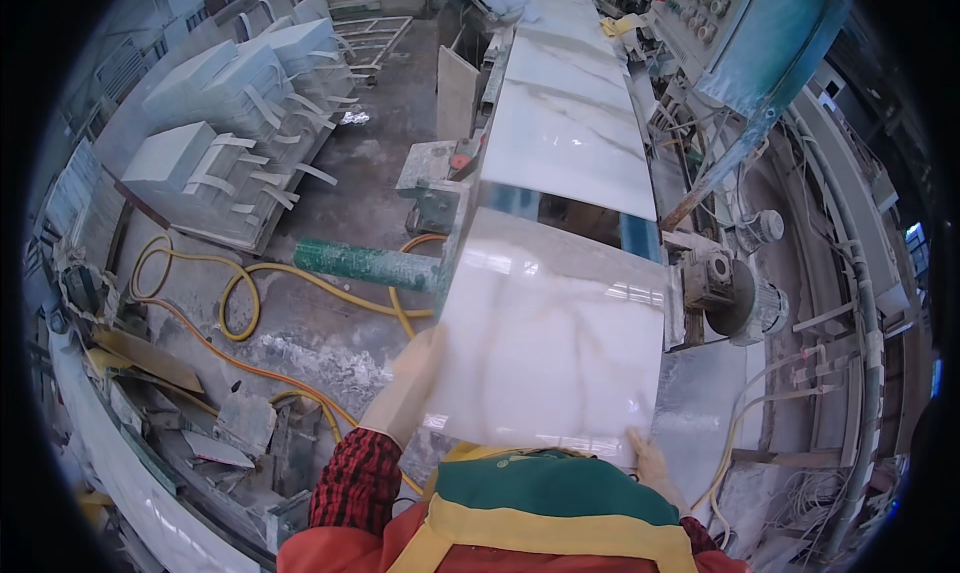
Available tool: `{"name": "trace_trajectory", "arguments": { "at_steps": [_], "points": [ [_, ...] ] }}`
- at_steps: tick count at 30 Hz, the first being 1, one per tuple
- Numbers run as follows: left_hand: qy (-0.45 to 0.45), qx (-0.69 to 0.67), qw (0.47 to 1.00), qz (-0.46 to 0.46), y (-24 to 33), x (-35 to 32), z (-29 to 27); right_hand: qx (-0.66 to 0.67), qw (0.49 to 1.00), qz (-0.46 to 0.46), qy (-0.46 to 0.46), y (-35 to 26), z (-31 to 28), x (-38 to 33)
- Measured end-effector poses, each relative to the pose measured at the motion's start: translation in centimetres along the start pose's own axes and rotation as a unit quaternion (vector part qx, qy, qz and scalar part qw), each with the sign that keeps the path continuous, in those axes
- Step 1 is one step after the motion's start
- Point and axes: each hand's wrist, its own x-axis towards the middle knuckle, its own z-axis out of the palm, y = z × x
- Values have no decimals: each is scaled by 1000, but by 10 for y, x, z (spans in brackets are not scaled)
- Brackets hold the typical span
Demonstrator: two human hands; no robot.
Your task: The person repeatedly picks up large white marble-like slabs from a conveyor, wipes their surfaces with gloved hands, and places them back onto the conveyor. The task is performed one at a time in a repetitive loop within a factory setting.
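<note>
The left hand (pixel 408 393), in a pale glove, is pressed flat against the left edge of a white veined stone slab (pixel 555 323), fingers wrapped along it; the right hand (pixel 652 463), gloved too, grips the slab's near right corner. Held at opposite sides, the slab stays level and steady, its near end over the person's green and yellow apron (pixel 550 493) and its far end reaching the conveyor line (pixel 570 123), where more white slabs lie end to end. A grey motor (pixel 745 298) sits just right. Yellow hoses (pixel 240 293) loop across the dusty floor, and stacked slabs (pixel 235 133) lean well apart at left.
</note>
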Motion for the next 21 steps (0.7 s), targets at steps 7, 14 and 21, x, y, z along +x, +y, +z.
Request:
{"name": "trace_trajectory", "arguments": {
  "at_steps": [7, 14, 21],
  "points": [
    [10, -53, 998, 12, 6, 34, 7, 250, 961, 5, 120, 4, 6, 40],
    [18, -42, 999, -11, 36, 53, 5, 500, 848, 141, 99, -88, -55, 68],
    [24, -37, 999, 3, 47, 58, 10, 515, 844, 119, 90, -55, -49, 97]
  ]
}}
